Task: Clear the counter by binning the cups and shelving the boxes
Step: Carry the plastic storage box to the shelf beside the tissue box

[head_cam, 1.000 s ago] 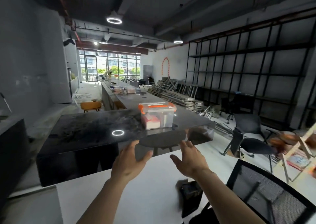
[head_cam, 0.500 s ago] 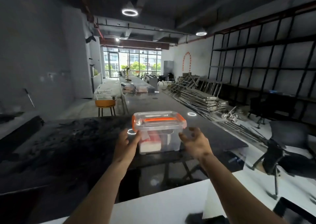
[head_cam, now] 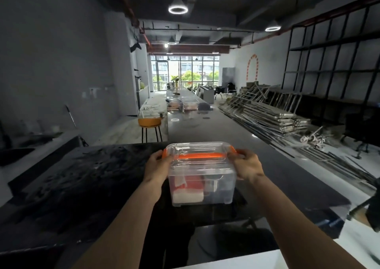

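Observation:
A clear plastic box (head_cam: 202, 183) with an orange handle and orange side clips sits at the near end of the dark counter (head_cam: 86, 178). Red and white packets show through its walls. My left hand (head_cam: 157, 167) grips its left side at the clip, and my right hand (head_cam: 247, 166) grips its right side at the other clip. Further clear boxes (head_cam: 186, 105) stand far down the long counter. I see no cups.
An orange stool (head_cam: 149, 125) stands left of the counter. Stacked metal frames (head_cam: 265, 116) lie on the floor at right, before tall black shelving (head_cam: 337, 63). A white table edge (head_cam: 267, 258) runs along the bottom. A black counter with a sink lies at left.
Both hands reached forward from above the white table, closed onto the sides of the clear box, and now hold it. The view has come closer to the counter.

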Tool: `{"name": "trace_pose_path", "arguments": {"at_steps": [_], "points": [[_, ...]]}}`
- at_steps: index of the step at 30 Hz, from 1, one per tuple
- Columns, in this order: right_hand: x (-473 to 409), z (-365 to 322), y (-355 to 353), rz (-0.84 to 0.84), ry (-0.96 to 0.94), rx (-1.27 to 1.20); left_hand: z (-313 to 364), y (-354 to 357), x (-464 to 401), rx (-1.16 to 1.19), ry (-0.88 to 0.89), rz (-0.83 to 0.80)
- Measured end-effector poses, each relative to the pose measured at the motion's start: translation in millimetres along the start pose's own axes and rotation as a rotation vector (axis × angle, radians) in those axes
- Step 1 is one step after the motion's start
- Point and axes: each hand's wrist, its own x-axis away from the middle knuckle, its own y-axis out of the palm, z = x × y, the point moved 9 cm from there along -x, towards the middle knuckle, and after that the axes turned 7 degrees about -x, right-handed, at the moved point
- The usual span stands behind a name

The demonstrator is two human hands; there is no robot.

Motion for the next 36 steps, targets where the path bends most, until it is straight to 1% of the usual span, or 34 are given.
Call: {"name": "trace_pose_path", "arguments": {"at_steps": [5,9,13,17,21,26,31,36], "points": [[-4,-2,2,0.003,-0.018,0.032,3,-2,4,-0.015,0.002,0.055],[16,-24,17,-0.005,-0.085,0.041,13,-26,11,0.001,0.05,0.111],[48,-49,51,-0.056,-0.129,0.028,20,-80,35,0.029,0.073,0.18],[105,-80,116,-0.185,-0.197,0.031,19,-170,71,0.046,0.082,0.302],[192,-110,200,-0.343,-0.27,0.021,11,-287,128,0.035,0.115,0.486],[339,-131,301,-0.563,-0.307,-0.014,-18,-449,235,0.012,0.084,0.727],[518,-131,391,-0.834,-0.329,-0.018,-65,-600,383,-0.01,0.022,1.004],[691,-115,464,-1.062,-0.367,-0.018,-96,-696,544,-0.007,-0.024,1.201]]}}
